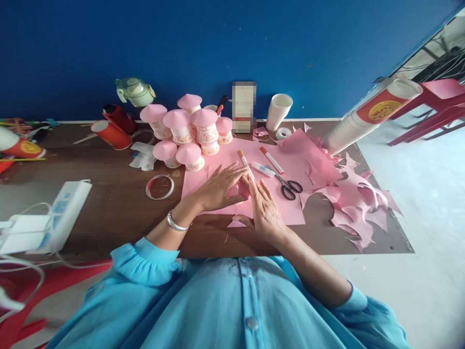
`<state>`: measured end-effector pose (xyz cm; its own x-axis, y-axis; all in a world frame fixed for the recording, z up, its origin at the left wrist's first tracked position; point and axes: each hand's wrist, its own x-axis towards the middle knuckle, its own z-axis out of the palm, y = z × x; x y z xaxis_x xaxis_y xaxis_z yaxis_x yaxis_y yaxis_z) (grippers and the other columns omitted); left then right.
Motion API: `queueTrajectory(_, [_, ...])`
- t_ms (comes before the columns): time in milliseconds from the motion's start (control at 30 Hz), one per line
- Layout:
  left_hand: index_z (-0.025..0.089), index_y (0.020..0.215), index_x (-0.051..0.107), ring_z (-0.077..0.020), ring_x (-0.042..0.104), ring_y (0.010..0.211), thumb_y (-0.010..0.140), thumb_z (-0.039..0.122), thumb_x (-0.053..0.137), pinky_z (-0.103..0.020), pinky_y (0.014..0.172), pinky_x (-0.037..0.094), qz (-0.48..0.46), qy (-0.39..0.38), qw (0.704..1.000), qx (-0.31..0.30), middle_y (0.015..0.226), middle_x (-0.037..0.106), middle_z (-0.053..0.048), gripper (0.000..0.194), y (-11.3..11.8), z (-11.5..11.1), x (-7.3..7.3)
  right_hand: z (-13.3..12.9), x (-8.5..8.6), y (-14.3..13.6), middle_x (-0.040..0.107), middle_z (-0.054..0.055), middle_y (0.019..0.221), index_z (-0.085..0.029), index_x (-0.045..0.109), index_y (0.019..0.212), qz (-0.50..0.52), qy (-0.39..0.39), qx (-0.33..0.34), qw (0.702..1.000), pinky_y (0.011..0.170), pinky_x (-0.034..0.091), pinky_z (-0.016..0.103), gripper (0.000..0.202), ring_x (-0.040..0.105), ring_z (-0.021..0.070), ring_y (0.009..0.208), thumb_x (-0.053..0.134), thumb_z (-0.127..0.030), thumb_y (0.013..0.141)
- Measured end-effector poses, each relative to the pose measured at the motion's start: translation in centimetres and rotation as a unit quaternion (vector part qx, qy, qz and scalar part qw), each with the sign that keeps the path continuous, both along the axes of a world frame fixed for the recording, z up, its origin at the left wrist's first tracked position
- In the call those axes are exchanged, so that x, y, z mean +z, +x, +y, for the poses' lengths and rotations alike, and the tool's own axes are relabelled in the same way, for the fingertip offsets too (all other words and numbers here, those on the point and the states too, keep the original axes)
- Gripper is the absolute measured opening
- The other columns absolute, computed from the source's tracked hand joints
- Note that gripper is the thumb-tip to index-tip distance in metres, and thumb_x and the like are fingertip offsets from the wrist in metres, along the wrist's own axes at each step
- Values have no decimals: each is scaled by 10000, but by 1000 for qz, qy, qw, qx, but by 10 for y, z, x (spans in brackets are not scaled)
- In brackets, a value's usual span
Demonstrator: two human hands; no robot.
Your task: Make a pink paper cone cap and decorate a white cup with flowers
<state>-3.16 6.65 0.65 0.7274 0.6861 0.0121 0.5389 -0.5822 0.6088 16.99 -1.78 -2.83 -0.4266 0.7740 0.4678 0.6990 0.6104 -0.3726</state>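
My left hand (pixel 222 188), with a silver bangle at its wrist, hovers over or rests on the pink paper (pixel 228 150). Its fingers are stretched out. My right hand (pixel 267 211) lies beside it with fingers extended, and the fingertips of both meet near an orange-capped marker (pixel 242 157). Between the palms a small pink paper piece (pixel 238 190) shows, partly hidden; whether either hand touches it I cannot tell. Just beyond are a red-capped marker (pixel 272 161), a white glue tube (pixel 263 169) and black-handled scissors (pixel 288 188).
Several decorated paper cups with pink cone roofs (pixel 177 119) stand at back left. Stacked cups (pixel 348 128) lean at right, above pink scraps (pixel 358 206). A tape roll (pixel 160 187), a power strip (pixel 63 213) and an orange cup (pixel 112 135) lie leftward. A white cup stack (pixel 279 111) stands behind.
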Motion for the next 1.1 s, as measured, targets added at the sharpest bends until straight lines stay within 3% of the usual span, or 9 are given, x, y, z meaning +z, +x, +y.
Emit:
queueTrajectory(167, [255,1624,323,-356,221,1613,977,596,567,-668,1277,166,-9,4,1000,-5,1681,385,-140,771,-1,-1,1,2,-2,0,447,283,1595,-77,-78,1655,9,13,-3,1000,1216,410,618,1049,422,370,1521,576,-563,996])
queueTrajectory(333, [243,1614,354,-376,250,1600,960,585,604,-639,1274,208,-18,23,1000,-5,1673,396,-147,779,0,0,-3,-2,2,2,440,259,1609,-117,-13,1668,19,-2,-21,1000,1221,400,624,978,410,369,1529,565,-548,1007])
queueTrajectory(600, [255,1604,380,-378,307,1574,956,586,619,-636,1267,214,-37,35,999,-13,1647,442,-139,765,-1,2,-6,-7,5,1,481,243,1586,-112,-52,1663,14,5,-14,1000,1222,400,618,980,444,356,1510,566,-513,1017])
queueTrajectory(767, [265,1634,323,-355,255,1599,931,631,633,-577,1296,182,-38,41,998,0,1688,377,-115,851,-8,2,-1,-18,7,3,512,221,1569,-104,15,1666,16,21,-4,1000,1241,380,598,907,392,325,1544,547,-479,1035])
queueTrajectory(1100, [280,1638,315,-368,194,1616,964,688,524,-627,1283,162,-1,9,1000,-17,1698,364,-92,816,-9,3,-1,-28,-5,-1,517,237,1555,-39,37,1654,-22,49,-6,999,1251,381,562,890,391,307,1544,521,-474,1047])
